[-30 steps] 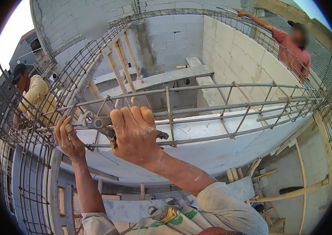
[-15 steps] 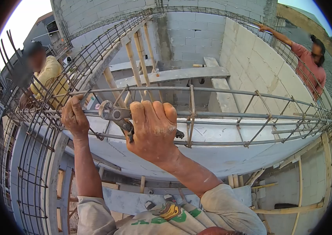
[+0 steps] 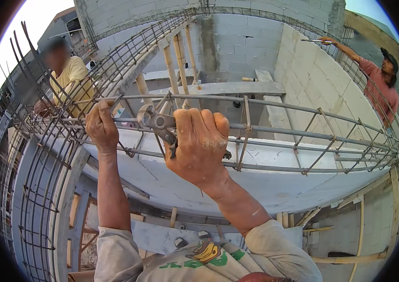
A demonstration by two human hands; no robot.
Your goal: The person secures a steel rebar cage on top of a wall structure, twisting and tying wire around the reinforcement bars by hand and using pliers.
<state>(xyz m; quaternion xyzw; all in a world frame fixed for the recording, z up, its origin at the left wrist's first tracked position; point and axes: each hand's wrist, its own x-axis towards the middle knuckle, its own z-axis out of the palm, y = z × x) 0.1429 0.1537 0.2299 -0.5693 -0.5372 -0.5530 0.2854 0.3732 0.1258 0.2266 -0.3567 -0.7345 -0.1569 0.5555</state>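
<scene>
My right hand [image 3: 198, 143] is closed in a fist round a metal pincer-like tool [image 3: 158, 121], whose round head points left along the horizontal rebar cage [image 3: 274, 129]. The tool's jaws are beside the middle bar. To the left, my left hand [image 3: 102, 123] pinches the cage's upper bar near its left end, thumb and fingers pressed together. Wire-tied stirrups [image 3: 245, 131] cross the bars to the right of my fist. Below the cage runs the white top of a block wall [image 3: 274, 151].
A person in yellow [image 3: 71, 80] is behind upright rebar at the left. Another in a pink shirt [image 3: 380, 89] reaches over the right wall, holding a tool. Planks [image 3: 218, 88] and wooden props [image 3: 171, 70] stand beyond the cage; wooden formwork [image 3: 347, 259] lies below.
The whole view has shifted, with the scene lower left to right. Both hands keep their holds on the tool and bar. The person in pink has turned their head and shows a rod-like tool.
</scene>
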